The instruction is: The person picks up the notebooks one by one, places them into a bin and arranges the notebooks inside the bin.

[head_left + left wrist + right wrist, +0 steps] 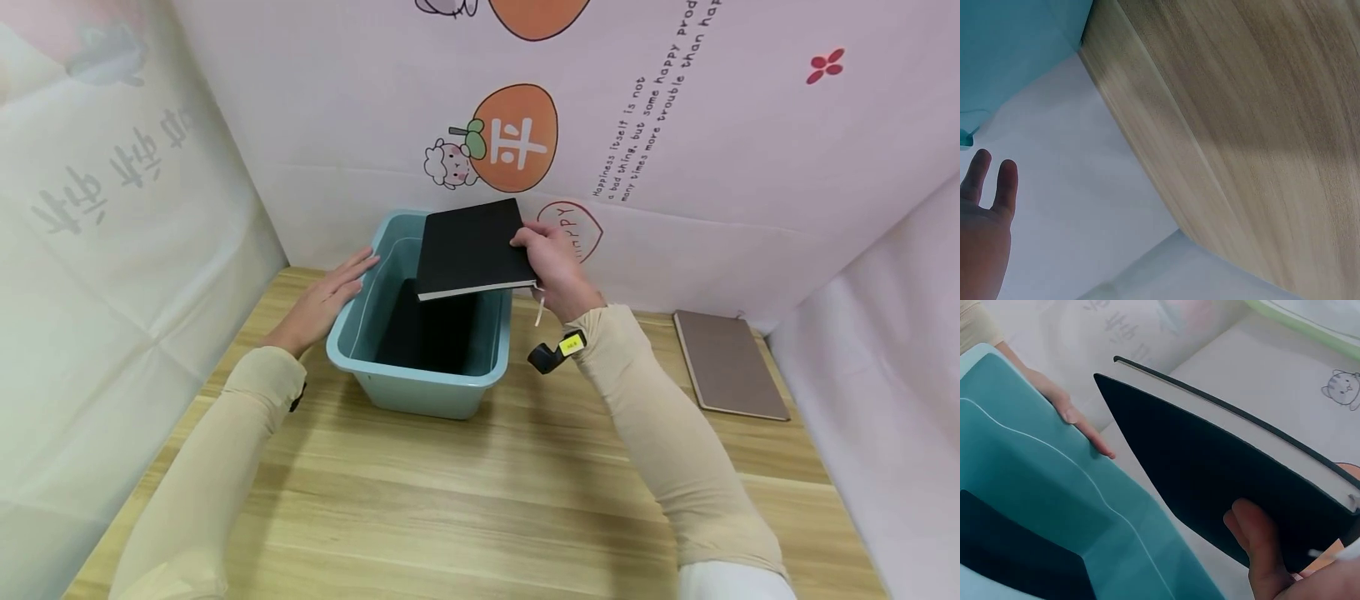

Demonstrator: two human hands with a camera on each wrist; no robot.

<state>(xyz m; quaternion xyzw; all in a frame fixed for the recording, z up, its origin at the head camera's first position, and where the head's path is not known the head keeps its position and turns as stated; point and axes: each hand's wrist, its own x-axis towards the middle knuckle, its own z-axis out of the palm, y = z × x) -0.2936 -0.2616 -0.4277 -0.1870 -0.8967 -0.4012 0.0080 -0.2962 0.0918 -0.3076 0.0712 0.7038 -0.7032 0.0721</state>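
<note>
Over the one o'clock side of the blue bin [420, 396] in the head view, a black notebook [472, 246] is held aloft; the right grip [553, 262] pinches its three o'clock end, probably to keep the hand outside the opening. Something dark [427, 337] lies within. At nine o'clock the left grip [322, 302], unclenched, touches the rim, likely steadying it. At three, a brown notebook [729, 365] rests on the counter [412, 517].
</note>
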